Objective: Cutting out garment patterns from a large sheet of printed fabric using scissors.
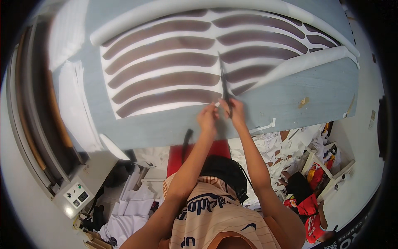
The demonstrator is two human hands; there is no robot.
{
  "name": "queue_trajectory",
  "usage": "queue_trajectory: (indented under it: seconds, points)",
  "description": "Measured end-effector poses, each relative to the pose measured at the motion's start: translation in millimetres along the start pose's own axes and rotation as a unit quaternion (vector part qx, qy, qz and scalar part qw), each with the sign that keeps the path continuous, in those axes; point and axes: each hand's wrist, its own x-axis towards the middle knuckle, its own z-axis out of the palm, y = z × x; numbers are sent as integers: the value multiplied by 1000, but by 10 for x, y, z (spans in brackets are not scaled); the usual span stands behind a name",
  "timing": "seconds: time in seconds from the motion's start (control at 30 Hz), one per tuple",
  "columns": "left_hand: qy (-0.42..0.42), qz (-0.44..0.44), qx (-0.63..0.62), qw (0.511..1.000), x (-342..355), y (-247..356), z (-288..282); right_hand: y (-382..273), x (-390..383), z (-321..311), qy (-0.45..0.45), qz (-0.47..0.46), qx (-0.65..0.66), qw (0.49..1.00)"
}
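Note:
A large white sheet (163, 108) printed with rows of curved brown strips (182, 79) lies on the blue-grey table. My right hand (235, 111) grips dark-handled scissors (224, 81), whose long blades point away from me between the two columns of strips. Close beside it, my left hand (208, 118) has its fingers pinched at the near edge of the sheet, by the end of the lowest left strip. Right of the blades, the sheet's near edge curls up into a white fold (298, 60) that covers part of the strips.
A long white roll (199, 6) runs along the sheet's far side. White papers (78, 103) lie at the table's left, near a control panel (76, 197). Paper scraps (269, 151) litter the floor under the table (323, 83). At lower right sits a person in red (313, 222).

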Motion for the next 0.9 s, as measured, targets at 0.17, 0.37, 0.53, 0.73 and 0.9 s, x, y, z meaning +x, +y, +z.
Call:
queue_trajectory:
  seconds: [0.17, 0.37, 0.53, 0.73, 0.9]
  points:
    - [4, 7, -6, 1000, 8, 26, -12, -83, 119, 142, 10, 7, 62, 998]
    - [1, 8, -6, 1000, 25, 61, -39, -184, 289, 286, 14, -4, 109, 994]
    - [10, 14, 4, 1000, 63, 94, -82, -301, 375, 384, 6, -7, 129, 992]
    - [10, 13, 3, 1000, 81, 144, -103, -378, 482, 465, 13, -11, 134, 991]
    - [-4, 7, -5, 1000, 101, 191, -155, -487, 561, 500, 7, -19, 104, 994]
